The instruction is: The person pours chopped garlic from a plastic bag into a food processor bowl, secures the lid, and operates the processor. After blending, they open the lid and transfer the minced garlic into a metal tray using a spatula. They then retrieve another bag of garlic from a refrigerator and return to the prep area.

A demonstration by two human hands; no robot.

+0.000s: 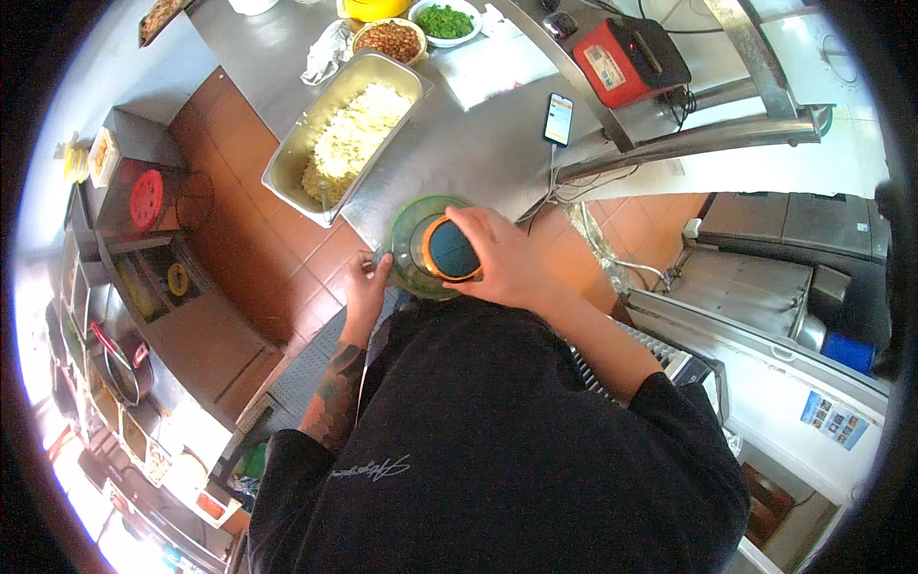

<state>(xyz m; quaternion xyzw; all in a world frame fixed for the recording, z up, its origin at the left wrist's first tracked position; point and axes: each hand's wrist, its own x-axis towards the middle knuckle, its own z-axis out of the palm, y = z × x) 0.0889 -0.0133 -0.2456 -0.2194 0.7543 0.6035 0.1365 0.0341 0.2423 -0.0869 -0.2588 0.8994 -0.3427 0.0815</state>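
Close in front of my body is a round translucent green vessel [407, 247], partly hidden by my right hand. My left hand [368, 276] grips its left edge, thumb toward the rim. Over the vessel, my right hand [498, 258] holds a round dark piece with an orange rim [453, 249], fingers and thumb spread around its right side. Whether that piece is a lid or a cup, I cannot tell. Just beyond, a deep metal pan [287, 161] holds a pale crumbly food [358, 133]; a utensil handle [325, 197] stands at its near end.
On the steel table [459, 154] are a bowl of brown beans [391, 41], a bowl of chopped greens [445, 21], a crumpled cloth [328, 54], a white board [495, 68] and a cabled phone [559, 120]. A red-and-black device [627, 61] sits right, a white chest freezer [760, 377] lower right.
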